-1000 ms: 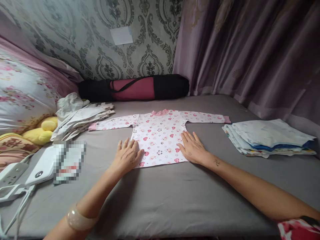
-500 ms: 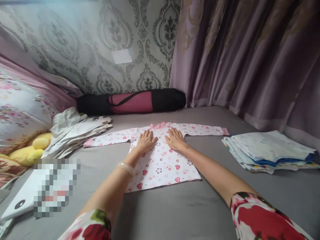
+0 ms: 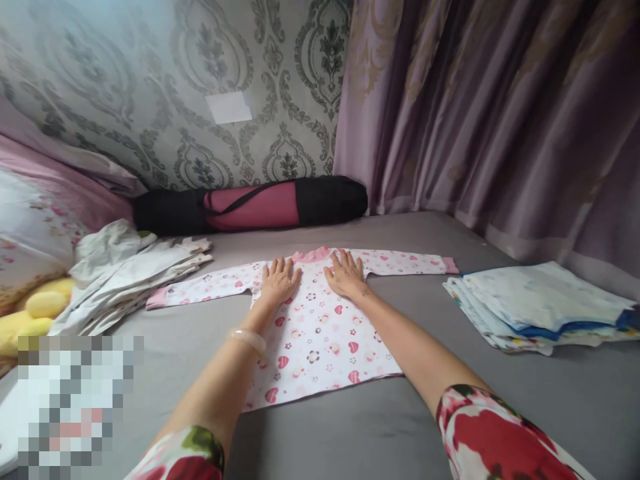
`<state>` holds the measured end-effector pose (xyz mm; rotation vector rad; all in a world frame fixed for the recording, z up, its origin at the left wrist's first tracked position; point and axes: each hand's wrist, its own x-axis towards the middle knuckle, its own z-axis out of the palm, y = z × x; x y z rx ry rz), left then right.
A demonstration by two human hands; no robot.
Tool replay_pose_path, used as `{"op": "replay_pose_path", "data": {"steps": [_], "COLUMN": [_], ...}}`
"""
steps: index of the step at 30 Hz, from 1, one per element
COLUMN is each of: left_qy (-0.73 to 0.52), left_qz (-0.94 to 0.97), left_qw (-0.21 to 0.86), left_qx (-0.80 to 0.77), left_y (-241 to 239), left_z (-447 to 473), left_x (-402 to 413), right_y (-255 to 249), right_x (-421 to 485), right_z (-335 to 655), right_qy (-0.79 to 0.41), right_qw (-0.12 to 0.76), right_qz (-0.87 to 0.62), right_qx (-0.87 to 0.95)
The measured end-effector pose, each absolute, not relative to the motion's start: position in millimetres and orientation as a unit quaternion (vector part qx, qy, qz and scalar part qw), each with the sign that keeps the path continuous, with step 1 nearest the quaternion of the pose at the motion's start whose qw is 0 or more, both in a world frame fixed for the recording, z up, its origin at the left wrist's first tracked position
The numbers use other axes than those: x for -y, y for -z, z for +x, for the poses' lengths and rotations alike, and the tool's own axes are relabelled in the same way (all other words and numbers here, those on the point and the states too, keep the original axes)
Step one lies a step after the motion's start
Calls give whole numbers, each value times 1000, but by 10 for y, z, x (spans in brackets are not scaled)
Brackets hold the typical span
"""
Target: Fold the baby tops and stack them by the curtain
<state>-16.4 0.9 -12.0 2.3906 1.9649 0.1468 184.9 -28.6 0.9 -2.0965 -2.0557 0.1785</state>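
Observation:
A small white long-sleeved shirt (image 3: 320, 333) printed with pink hearts lies spread flat on the grey bed sheet (image 3: 350, 433), sleeves stretched out to both sides, pink collar at the far edge. My left hand (image 3: 279, 280) rests flat on its upper chest, fingers spread, a pale bangle on the wrist. My right hand (image 3: 345, 275) lies flat beside it, just right of the collar, fingers stretched out. Both hands press on the cloth and hold nothing.
A stack of folded cloths (image 3: 540, 305) sits at the right. A loose heap of pale garments (image 3: 125, 273) lies at the left, by a yellow plush toy (image 3: 35, 313). A black and maroon rolled bag (image 3: 250, 203) lies along the wall. Curtains hang at the right.
Both hands slid from the shirt's lower hem up to its chest near the collar, then spread slightly apart. The view has leaned forward and shifted a little.

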Motion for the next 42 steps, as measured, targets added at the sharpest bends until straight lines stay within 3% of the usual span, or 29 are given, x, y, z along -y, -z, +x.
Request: {"op": "replay_pose_path", "data": {"steps": [4, 10, 15, 20, 28, 31, 35, 38, 42], "left_qy": [-47, -41, -38, -39, -17, -10, -13, -15, -22], "left_qz": [775, 773, 777, 771, 767, 765, 767, 768, 768], "left_qw": [8, 21, 9, 15, 26, 22, 16, 18, 26], "left_qx": [-631, -633, -629, -635, -641, -644, -641, -640, -639], "left_y": [106, 50, 27, 26, 24, 27, 37, 45, 52], "left_z": [-166, -149, -135, -135, -146, -148, -148, -149, -151], "left_x": [18, 41, 59, 60, 42, 41, 41, 40, 37], "right_y": [-30, -207, -209, -63, -63, -117, -272, -400, -435], "right_x": [284, 226, 323, 424, 426, 405, 336, 297, 365], "right_z": [1847, 2103, 2434, 2533, 2519, 2587, 2870, 3246, 3772], "right_qy": [-77, -197, -134, -128, -138, -187, -246, -180, -34], "right_qw": [101, 121, 128, 67, 79, 101, 215, 283, 269], "right_qz": [-709, -674, -675, -669, -669, -657, -634, -699, -830], "right_qx": [694, 702, 714, 729, 726, 723, 701, 632, 488]}}
